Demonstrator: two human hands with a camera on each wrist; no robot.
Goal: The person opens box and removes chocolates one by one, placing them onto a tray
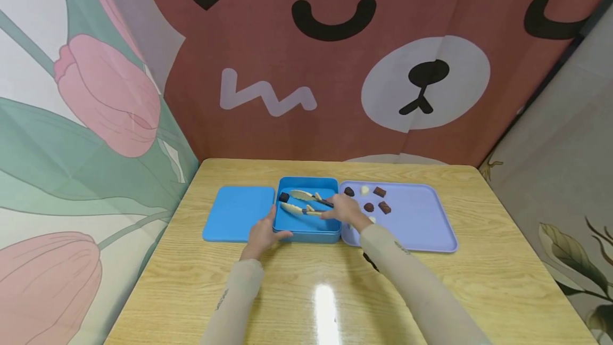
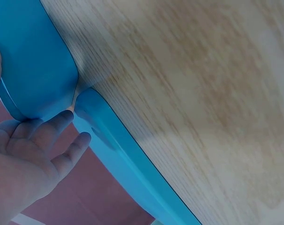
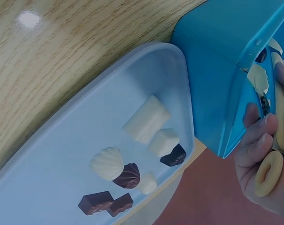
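Note:
A blue box [image 1: 306, 236] stands in the middle of the table with its top uncovered. My right hand [image 1: 346, 209] grips a pair of beige and dark tongs [image 1: 299, 195] over it; a beige finger loop shows in the right wrist view. The tong tips are spread apart inside the box with nothing between them. A dark chocolate [image 1: 284, 197] lies in the box's back left part, close to the tips. My left hand [image 1: 263, 234] rests against the box's front left corner, thumb along the front and fingers extended along the left side.
A lilac tray [image 1: 416, 222] to the right of the box holds several white and brown chocolates, including a white roll [image 3: 147, 119] and a brown swirl [image 3: 127, 176]. A flat blue lid [image 1: 239, 213] lies left of the box. A printed curtain [image 1: 335, 68] hangs behind the table.

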